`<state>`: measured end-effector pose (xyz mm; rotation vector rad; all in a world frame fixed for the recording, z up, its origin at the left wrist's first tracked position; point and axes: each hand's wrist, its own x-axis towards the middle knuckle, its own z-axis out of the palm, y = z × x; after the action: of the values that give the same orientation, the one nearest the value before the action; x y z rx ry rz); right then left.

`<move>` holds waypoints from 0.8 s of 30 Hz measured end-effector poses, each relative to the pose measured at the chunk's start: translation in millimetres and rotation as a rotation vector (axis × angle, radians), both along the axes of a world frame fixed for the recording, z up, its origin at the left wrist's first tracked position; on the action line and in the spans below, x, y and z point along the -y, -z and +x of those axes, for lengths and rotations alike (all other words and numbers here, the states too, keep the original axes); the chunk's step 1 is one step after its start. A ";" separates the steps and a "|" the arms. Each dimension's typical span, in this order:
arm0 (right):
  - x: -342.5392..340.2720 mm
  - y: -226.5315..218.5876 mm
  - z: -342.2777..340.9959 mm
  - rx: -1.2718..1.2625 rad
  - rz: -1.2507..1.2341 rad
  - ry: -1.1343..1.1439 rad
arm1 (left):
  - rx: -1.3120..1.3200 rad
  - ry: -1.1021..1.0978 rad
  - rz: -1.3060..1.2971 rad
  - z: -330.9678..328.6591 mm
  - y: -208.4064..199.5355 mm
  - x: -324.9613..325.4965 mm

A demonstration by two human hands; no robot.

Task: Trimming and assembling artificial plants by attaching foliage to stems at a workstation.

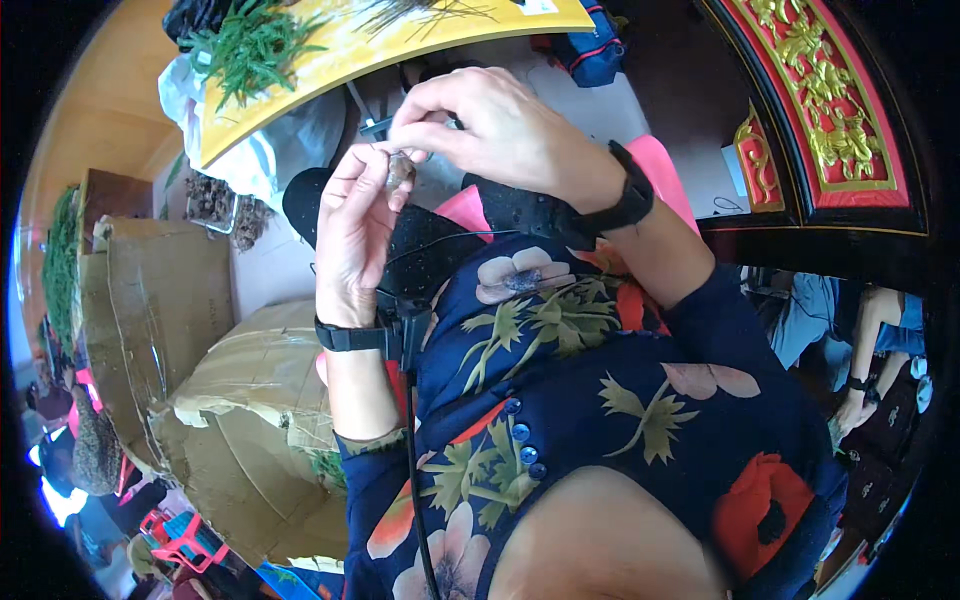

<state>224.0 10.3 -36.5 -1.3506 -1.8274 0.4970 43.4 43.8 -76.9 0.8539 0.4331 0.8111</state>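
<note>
My left hand (pixel 352 215) is closed, its fingertips round a small brownish, shiny lump (pixel 401 172) whose kind I cannot make out. Just above it, my right hand (pixel 490 125) reaches in with thumb and forefinger pinched together, almost touching the left fingertips. Whatever lies in that pinch is too small or hidden to name. Both hands are raised over my lap, in front of the near edge of a yellow table (pixel 400 60). On its left part lies a heap of green plastic-looking sprigs (pixel 250 50), and thin dark stems (pixel 425 14) lie at the far middle.
An open cardboard box (pixel 255 470) stands at my left, with a taller brown carton (pixel 165 310) behind it. White plastic (pixel 255 165) hangs off the table's left end. A red and gold carved panel (pixel 825 100) stands at right. Another person's hand (pixel 852 408) shows far right.
</note>
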 end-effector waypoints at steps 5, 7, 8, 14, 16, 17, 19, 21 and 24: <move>-16.3 12.2 -9.6 -0.168 -0.092 -0.089 | -0.170 -0.119 0.089 4.6 10.6 4.3; -19.9 15.8 -9.6 -0.229 -0.085 -0.103 | -0.263 -0.150 0.203 5.4 10.6 3.4; -20.0 16.6 -9.7 -0.230 -0.087 -0.104 | -0.310 -0.167 0.259 5.7 10.1 3.2; -22.4 19.0 -18.2 -0.348 0.040 -0.052 | -0.067 -0.073 -0.021 3.5 -1.2 -0.2; -22.1 20.4 -20.1 -0.364 0.145 -0.045 | -0.015 -0.083 -0.024 0.7 0.4 -3.6; -20.5 20.3 -20.6 -0.396 0.124 -0.022 | -0.016 -0.094 -0.021 -0.8 0.1 -3.6; -18.2 21.4 -23.0 -0.461 0.083 0.027 | -0.035 -0.158 -0.022 -2.4 -0.5 -3.3; -17.4 25.5 -27.9 -0.533 0.066 0.034 | -0.046 -0.196 -0.015 -5.9 -0.8 -4.3; -15.9 33.5 -32.5 -0.673 0.034 0.062 | -0.002 -0.298 -0.148 -12.2 -1.9 -2.7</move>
<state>191.5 26.1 -70.0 -1.0398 -1.2304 0.7728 31.2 46.6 -75.0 0.6602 0.6240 1.0384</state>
